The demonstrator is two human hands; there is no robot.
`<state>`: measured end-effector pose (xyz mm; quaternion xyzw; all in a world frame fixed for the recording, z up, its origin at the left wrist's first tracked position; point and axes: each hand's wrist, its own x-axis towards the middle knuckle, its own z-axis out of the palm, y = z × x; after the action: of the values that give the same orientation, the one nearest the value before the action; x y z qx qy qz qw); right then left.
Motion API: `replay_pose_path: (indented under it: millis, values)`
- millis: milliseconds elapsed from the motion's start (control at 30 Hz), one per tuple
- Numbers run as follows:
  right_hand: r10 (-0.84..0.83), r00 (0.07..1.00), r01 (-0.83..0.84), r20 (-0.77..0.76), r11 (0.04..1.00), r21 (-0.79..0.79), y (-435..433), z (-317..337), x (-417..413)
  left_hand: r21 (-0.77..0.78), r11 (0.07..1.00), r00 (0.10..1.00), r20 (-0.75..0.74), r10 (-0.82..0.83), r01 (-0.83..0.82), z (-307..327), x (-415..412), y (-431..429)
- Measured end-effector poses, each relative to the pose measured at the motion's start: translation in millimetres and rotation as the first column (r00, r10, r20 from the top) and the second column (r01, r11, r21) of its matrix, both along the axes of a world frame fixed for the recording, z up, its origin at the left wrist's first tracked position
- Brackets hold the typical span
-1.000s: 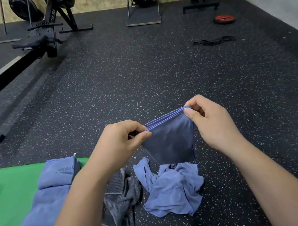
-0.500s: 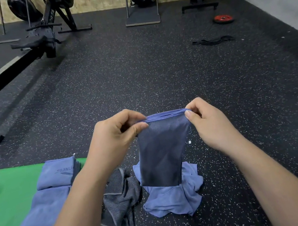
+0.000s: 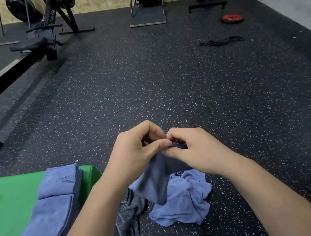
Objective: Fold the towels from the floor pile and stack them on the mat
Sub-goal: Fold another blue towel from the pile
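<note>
Both your hands are up in front of you, knuckle to knuckle, above the speckled black floor (image 3: 165,85). Your left hand (image 3: 136,154) pinches the top edge of the dark blue towel (image 3: 156,179) between thumb and curled fingers, and your right hand (image 3: 193,152) pinches the same edge right beside it, with a small bunch of blue hem showing between its fingers. The towel hangs from that joint grip in a narrow, doubled drape, smooth and darker than the others, its lower end tapering down over the pile on the floor. Under it lies the crumpled light blue towel (image 3: 185,201), rumpled into loose folds, and just to its left the grey striped towel (image 3: 129,215) lies in a twisted heap, partly behind your left forearm. On the green mat (image 3: 10,200), along its right edge, two folded blue towels sit end to end: the far one (image 3: 60,181) shows printed lettering on top, the near one (image 3: 50,218) lies plain and flat, its layered edges facing the pile.
</note>
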<state>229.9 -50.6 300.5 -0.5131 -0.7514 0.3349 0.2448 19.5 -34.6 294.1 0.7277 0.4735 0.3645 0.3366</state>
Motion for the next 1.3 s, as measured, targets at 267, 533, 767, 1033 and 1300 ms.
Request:
replay_pose_path:
  millis: [267, 533, 767, 1033, 1300]
  values:
    - [-0.026, 0.998, 0.035, -0.062, 0.989, 0.144, 2.4, 11.9, 11.2, -0.312, 0.915, 0.933, 0.327, -0.149, 0.255, -20.3, -2.7, 10.1]
    - [-0.168, 0.97, 0.208, -0.174, 0.947, 0.244, 4.7, 25.8, 38.7, -0.357, 0.918, 0.985, 0.025, -0.173, 0.171, -40.1, 0.2, 13.6]
    - [-0.195, 0.961, 0.248, -0.197, 0.923, 0.294, 4.6, 24.6, 36.8, -0.302, 0.935, 0.982, 0.036, -0.185, 0.187, -40.6, 8.9, 8.0]
    - [-0.174, 0.967, 0.221, -0.186, 0.937, 0.27, 3.6, 23.9, 26.9, -0.206, 0.954, 0.976, 0.067, -0.21, 0.219, -35.5, 27.4, -0.3]
    - [-0.053, 0.996, 0.069, -0.076, 0.972, 0.223, 0.0, 16.9, 17.7, 0.04, 0.984, 0.979, -0.113, -0.171, 0.176, -31.5, 25.4, -1.8]
